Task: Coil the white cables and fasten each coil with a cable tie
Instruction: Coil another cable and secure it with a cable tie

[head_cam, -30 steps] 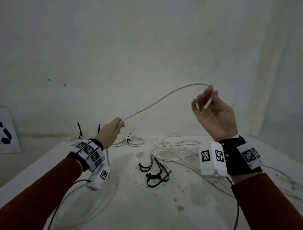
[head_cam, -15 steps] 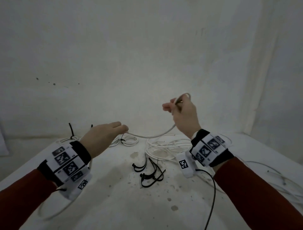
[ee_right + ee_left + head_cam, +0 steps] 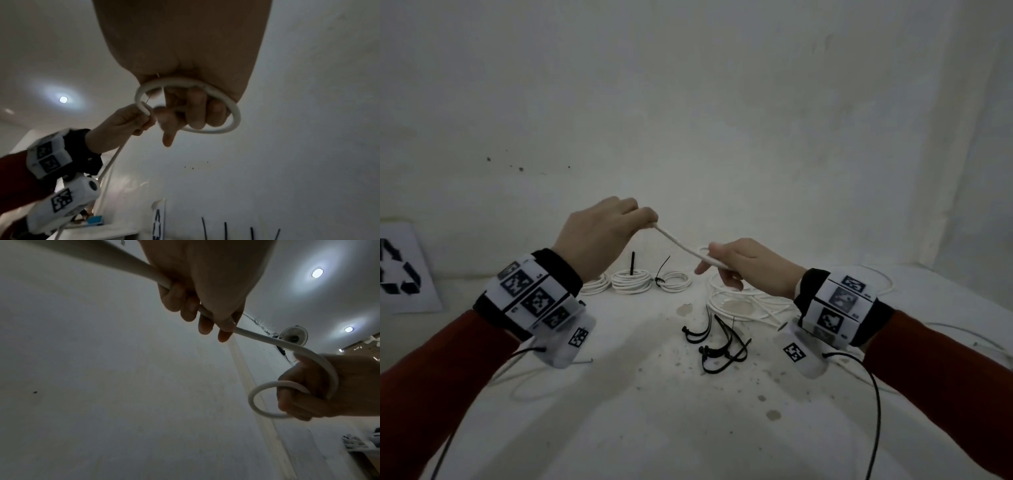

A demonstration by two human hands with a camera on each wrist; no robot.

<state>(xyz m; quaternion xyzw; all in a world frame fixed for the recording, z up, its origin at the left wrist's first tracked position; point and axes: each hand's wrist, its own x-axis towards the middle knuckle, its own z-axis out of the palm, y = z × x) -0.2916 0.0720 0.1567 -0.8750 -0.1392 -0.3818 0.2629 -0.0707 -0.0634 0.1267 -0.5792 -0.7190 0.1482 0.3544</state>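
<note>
1. Your white cable [image 3: 678, 242] hangs in the air above the table [image 3: 654, 411], strung between both hands. The left hand [image 3: 599, 236] has its fingers curled round it, and the right hand [image 3: 750, 267] grips a small loop.
2. No readable writing. There's only a recycling-symbol sheet [image 3: 404, 267] far left and square code tags on your wristbands [image 3: 530, 298].
3. Only the wrist views show the full loop [image 3: 191, 105] and the ceiling lights [image 3: 316, 272]. Only the head view shows the tied coils [image 3: 633, 281] and black cable ties [image 3: 719, 346].

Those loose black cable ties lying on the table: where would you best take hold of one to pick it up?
Probably by the thin strap of a black cable tie, coming straight down from above. The straps curve and cross in a small pile on the table, and a raised bend gives fingers a grip.
</note>
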